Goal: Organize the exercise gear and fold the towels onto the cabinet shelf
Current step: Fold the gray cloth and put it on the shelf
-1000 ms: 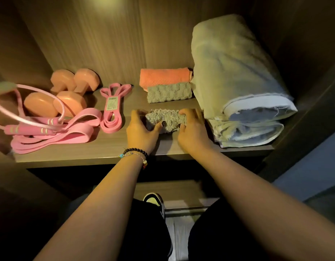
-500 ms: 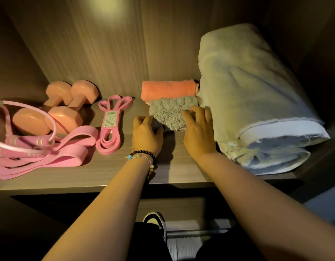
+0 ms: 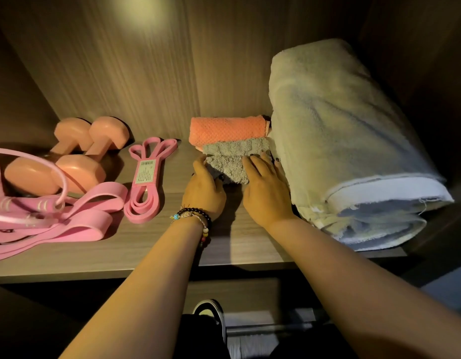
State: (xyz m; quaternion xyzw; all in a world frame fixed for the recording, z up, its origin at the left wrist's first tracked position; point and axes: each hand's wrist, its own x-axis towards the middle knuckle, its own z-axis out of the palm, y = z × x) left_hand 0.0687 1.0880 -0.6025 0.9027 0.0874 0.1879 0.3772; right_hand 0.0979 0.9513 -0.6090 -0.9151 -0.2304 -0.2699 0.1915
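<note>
Both hands on the front grey towel (image 3: 230, 169), seating it on the cabinet shelf (image 3: 151, 244). Left hand (image 3: 204, 189) curled round the towel's left end, thumb tucked at its front edge. Right hand (image 3: 265, 187) laid flat over the right end, fingers straight and pressing down; probably to keep the fold from springing open while it gets squared up. Just beyond the fingertips: second grey towel (image 3: 237, 147), touching the front one, then orange towel (image 3: 228, 130) against the back wall. Looks like a front-to-back row, hence pushing this one tight against its neighbour. Immediately right of right hand: big rolled cream towel (image 3: 348, 130), touching or nearly touching the little finger; acts as a side stop. Well left of left hand: pink resistance band (image 3: 146, 177) with label, pink dumbbells (image 3: 76, 154) further back, loose pink bands and jump rope (image 3: 43, 218) at far left. Gear grouped left, towels right. Small towel about placed; release likely next.
</note>
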